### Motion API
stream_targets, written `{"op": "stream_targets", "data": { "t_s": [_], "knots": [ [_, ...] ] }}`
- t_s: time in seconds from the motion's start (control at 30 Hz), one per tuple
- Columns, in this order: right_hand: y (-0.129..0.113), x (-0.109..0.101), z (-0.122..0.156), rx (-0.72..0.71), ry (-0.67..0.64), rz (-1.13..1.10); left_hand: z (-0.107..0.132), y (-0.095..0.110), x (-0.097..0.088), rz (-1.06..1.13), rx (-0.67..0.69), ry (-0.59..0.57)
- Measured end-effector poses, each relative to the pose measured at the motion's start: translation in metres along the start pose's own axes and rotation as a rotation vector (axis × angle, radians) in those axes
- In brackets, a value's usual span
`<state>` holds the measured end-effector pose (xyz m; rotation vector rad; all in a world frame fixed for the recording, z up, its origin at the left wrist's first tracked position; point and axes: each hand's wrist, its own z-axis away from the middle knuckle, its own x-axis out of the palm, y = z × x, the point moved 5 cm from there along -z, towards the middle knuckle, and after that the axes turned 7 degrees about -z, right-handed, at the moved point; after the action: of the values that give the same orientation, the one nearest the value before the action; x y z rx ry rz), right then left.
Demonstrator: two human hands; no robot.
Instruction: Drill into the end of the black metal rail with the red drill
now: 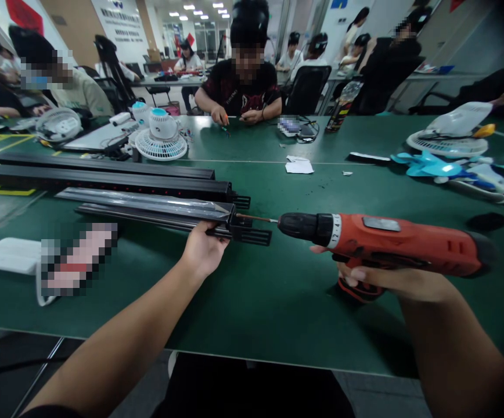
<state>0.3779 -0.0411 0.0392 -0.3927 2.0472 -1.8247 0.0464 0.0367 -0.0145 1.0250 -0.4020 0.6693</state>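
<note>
My right hand [378,278] grips a red cordless drill [400,241] by its handle, with the black chuck pointing left. A thin bit [258,219] reaches from the chuck to the end of a long black metal profile [156,216]; whether it enters a hole there, I cannot make out. My left hand [206,249] is closed around that profile near its right end, where a slotted black bracket [254,235] sticks out. Clear plastic film [147,202] covers part of the top. Behind it lie more black profiles [104,177], roughly parallel.
On the green table [256,313], a white fan [162,136] stands at the back left. Blue fan blades [428,164] and other fan parts lie at the right. A paper scrap [299,165] and a bottle [341,107] are farther back. A person [243,87] sits opposite.
</note>
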Motion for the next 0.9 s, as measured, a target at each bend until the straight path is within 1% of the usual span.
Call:
{"op": "stream_targets", "data": {
  "t_s": [0.1,0.27,0.47,0.57,0.9],
  "knots": [
    [-0.004,0.002,-0.002,-0.021,0.018,-0.017,0.0,-0.001,-0.001,-0.003,0.001,0.009],
    [-0.015,0.006,-0.005,-0.091,0.08,-0.003,-0.005,-0.001,-0.003,-0.017,0.02,-0.032],
    [-0.007,0.002,-0.002,-0.106,0.14,-0.033,-0.005,-0.001,-0.004,0.001,0.014,-0.01],
    [-0.005,0.001,-0.001,-0.085,0.139,-0.018,-0.004,-0.001,-0.004,0.003,0.011,-0.007],
    [-0.01,0.003,-0.004,-0.079,0.14,0.026,-0.005,-0.001,-0.003,-0.001,0.01,-0.022]
  ]
}}
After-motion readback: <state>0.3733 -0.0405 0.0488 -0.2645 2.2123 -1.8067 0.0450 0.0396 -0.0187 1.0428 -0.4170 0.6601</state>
